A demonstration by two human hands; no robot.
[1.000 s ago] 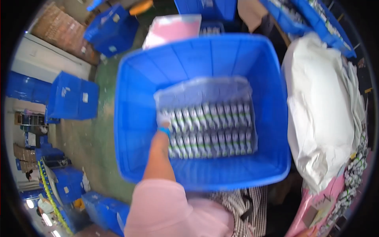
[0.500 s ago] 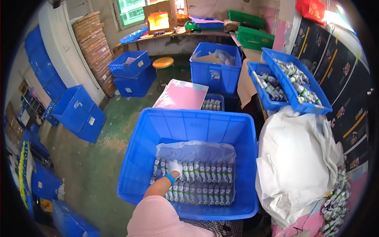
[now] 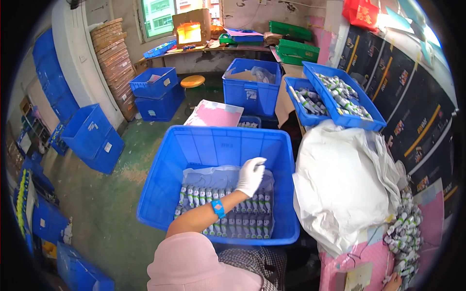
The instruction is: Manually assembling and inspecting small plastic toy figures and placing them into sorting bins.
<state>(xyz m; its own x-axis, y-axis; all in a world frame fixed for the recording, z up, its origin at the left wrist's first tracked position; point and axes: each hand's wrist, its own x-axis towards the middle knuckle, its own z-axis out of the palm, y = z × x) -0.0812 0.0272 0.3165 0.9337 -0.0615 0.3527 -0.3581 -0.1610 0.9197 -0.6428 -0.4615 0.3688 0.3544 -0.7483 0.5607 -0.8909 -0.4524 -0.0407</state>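
Note:
My left hand (image 3: pixel 251 176), in a white glove with a blue band at the wrist, is raised over the right part of a large blue bin (image 3: pixel 218 137). Its thumb and fingers are bent but apart, and I see nothing between them. Below lie rows of small grey-and-white pieces (image 3: pixel 259 203) with green bands and thin dark wires, on a translucent sheet (image 3: pixel 206 175). At the lower right edge, bare fingers of my right hand (image 3: pixel 393 282) curl at the foot of a pile of similar pieces (image 3: pixel 407 228). The rest of that hand is cut off.
White sheeting (image 3: pixel 342 179) covers a heap right of the bin. Behind it, two blue trays (image 3: pixel 349 119) hold more banded pieces. A pink-topped board (image 3: pixel 216 114) lies beyond the bin. Stacked blue crates (image 3: pixel 97 138) stand at left, and a stool (image 3: pixel 192 81) farther back.
My left hand has risen from the rows of pieces and moved right. The view has shifted, and fingers of my right hand now show at the pile on the lower right.

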